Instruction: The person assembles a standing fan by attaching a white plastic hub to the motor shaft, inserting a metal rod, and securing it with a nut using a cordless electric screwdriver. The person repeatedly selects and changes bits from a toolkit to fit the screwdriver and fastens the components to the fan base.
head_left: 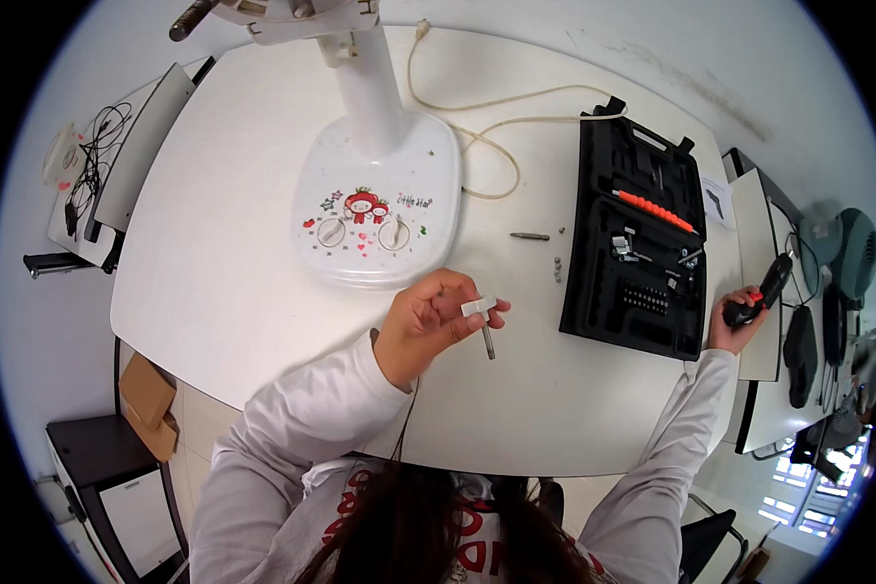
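Observation:
My left hand [426, 321], near the table's front middle, pinches a white plastic knob with a metal shaft [479, 307] between thumb and fingers. The shaft points downward. Out at the right, my right hand [733, 331] is wrapped round a black and red cordless screwdriver [773, 282], beyond the right side of the open black tool case [576, 263]. A flexible orange extension [655, 210], sockets and bits lie in the case. Just beyond my left hand stands a white appliance base [307, 238] with two dials and red cartoon prints.
A metal driver bit [529, 237] and several small screws [558, 271] lie left of the case on the white table [214, 175]. A cream power cord [512, 185] loops behind the base. A green fan [855, 251] stands at far right; cardboard [148, 394] leans at left.

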`<control>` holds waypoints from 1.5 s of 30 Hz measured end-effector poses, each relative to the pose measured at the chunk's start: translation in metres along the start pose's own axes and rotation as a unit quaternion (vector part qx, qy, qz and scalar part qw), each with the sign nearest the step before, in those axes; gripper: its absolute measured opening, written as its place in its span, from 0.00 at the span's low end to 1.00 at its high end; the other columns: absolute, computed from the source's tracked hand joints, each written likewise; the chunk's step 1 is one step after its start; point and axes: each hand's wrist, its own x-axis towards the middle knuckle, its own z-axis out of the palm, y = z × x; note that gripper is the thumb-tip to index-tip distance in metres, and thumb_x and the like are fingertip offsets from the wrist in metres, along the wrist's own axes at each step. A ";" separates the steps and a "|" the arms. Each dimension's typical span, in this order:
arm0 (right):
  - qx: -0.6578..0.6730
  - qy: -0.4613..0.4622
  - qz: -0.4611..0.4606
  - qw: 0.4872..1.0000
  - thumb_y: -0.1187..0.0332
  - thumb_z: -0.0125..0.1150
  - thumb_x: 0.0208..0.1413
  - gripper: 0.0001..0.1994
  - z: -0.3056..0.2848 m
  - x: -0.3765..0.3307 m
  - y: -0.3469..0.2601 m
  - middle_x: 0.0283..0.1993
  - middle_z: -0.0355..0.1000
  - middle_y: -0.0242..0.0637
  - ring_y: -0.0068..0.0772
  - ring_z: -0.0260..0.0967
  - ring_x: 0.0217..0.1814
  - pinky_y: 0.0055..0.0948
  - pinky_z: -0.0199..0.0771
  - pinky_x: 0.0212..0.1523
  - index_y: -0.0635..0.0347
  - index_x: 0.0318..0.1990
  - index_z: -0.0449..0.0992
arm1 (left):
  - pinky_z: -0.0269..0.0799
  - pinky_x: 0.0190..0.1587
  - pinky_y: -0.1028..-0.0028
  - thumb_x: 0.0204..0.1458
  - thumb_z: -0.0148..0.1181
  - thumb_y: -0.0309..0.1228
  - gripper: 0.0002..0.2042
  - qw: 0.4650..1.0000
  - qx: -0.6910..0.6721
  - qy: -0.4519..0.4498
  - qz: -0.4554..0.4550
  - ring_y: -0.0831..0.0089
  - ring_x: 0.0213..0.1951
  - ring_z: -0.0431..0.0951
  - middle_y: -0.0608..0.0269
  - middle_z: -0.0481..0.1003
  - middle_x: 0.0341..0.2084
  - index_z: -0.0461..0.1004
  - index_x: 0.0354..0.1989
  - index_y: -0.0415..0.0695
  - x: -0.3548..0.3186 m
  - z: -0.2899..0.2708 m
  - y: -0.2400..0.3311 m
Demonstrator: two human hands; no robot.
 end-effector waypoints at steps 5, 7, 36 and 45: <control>-0.007 -0.004 -0.001 1.000 0.61 0.57 0.54 0.16 0.000 0.000 0.000 0.40 0.69 0.34 0.26 0.64 0.34 0.27 0.67 0.38 0.62 0.45 0.67 | 0.67 0.51 0.68 0.53 0.54 0.18 0.10 0.995 0.099 0.004 0.034 0.66 0.50 0.71 0.61 0.72 0.39 0.63 0.41 0.43 0.000 0.003 -0.003; -0.002 0.002 -0.003 1.000 0.60 0.57 0.54 0.16 0.000 -0.001 0.002 0.40 0.69 0.34 0.27 0.64 0.34 0.27 0.67 0.37 0.62 0.45 0.67 | 0.67 0.50 0.69 0.51 0.55 0.18 0.10 0.985 0.159 0.002 0.062 0.64 0.51 0.70 0.63 0.71 0.36 0.64 0.39 0.44 0.000 0.006 -0.002; -0.018 0.024 -0.014 0.999 0.57 0.57 0.54 0.20 0.002 0.000 0.003 0.41 0.71 0.32 0.23 0.66 0.32 0.24 0.67 0.37 0.59 0.50 0.67 | 0.63 0.44 0.68 0.38 0.63 0.31 0.09 0.648 0.747 -0.043 0.143 0.65 0.41 0.67 0.64 0.68 0.32 0.71 0.26 0.44 0.076 0.035 -0.025; -0.146 -0.031 0.037 0.988 0.50 0.51 0.58 0.22 0.023 -0.006 0.015 0.37 0.68 0.31 0.21 0.59 0.24 0.22 0.62 0.30 0.52 0.54 0.66 | 0.65 0.43 0.68 0.40 0.65 0.34 0.10 0.663 0.734 -0.044 0.137 0.66 0.42 0.66 0.65 0.67 0.33 0.71 0.28 0.46 0.078 0.029 -0.025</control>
